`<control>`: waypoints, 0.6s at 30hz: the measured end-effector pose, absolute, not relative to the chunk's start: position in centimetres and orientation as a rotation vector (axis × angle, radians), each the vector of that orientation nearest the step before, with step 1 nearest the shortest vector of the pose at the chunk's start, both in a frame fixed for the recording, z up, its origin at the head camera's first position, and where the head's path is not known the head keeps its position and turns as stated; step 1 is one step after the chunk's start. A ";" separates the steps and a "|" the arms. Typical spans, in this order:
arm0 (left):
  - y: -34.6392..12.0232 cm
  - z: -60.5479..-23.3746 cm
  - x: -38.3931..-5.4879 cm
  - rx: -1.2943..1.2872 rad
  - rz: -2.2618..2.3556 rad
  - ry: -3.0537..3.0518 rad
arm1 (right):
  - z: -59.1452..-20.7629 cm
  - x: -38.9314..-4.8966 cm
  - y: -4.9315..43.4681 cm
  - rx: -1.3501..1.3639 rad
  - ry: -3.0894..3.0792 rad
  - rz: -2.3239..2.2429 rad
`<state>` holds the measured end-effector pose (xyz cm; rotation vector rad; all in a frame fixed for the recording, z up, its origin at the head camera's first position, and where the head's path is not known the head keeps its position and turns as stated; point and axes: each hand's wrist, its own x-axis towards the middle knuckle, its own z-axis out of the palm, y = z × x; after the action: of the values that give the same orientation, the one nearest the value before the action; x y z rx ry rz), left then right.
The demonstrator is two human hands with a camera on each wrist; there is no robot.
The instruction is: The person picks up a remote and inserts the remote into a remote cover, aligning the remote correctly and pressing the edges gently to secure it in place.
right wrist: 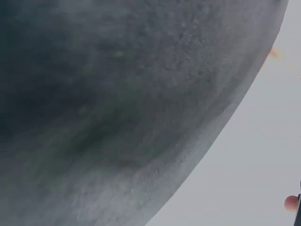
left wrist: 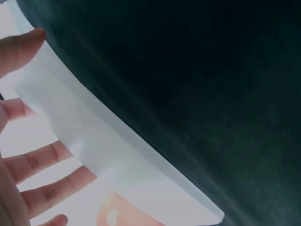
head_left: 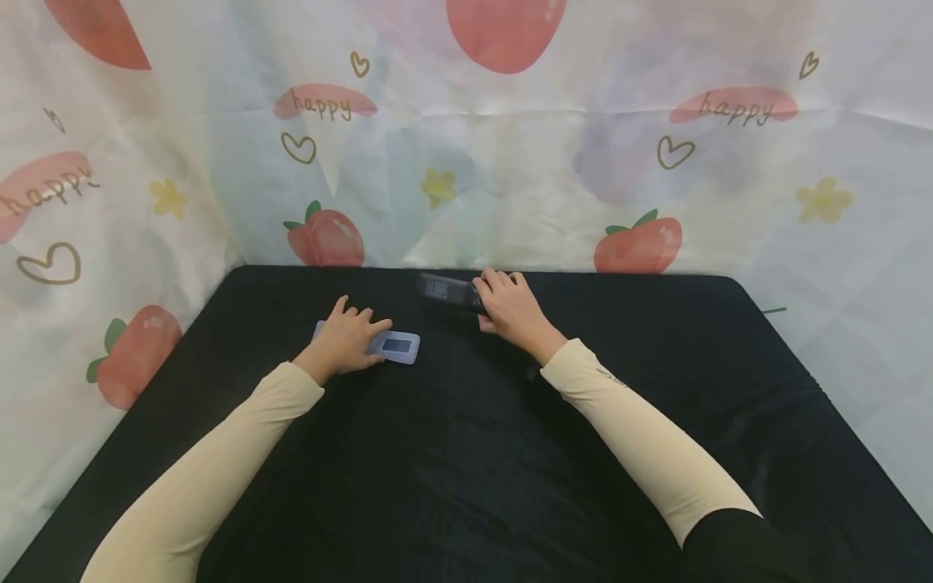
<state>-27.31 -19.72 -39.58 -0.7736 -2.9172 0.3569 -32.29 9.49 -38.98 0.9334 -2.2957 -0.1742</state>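
Observation:
In the head view my left hand [head_left: 345, 340] lies across a pale blue-white remote control [head_left: 410, 348] with a dark display, left of the table's middle. The left wrist view has my thumb over one edge of the remote's pale body [left wrist: 108, 141], while the fingertips disappear behind its other edge. Farther back, my right hand [head_left: 509, 308] grips the right end of a black oblong object [head_left: 446, 291] with pale markings; the fingers hide that end. Only a fingertip [right wrist: 290, 203] and a dark sliver beside it show at the right wrist view's edge.
Black cloth [head_left: 466, 453] covers the table, whose back edge runs just behind the black object. A white curtain [head_left: 510, 162] printed with strawberries, hearts and the word "happy" hangs behind the table and along its left and right sides.

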 end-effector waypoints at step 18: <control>-17.6 -39.9 -27.0 -0.525 0.342 -3.014 | -38.0 -28.1 10.8 1.183 -2.124 -0.175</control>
<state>-27.00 -17.61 -39.85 -0.5248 -3.0144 0.3418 -28.08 10.82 -38.00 1.1826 -2.1242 -0.1745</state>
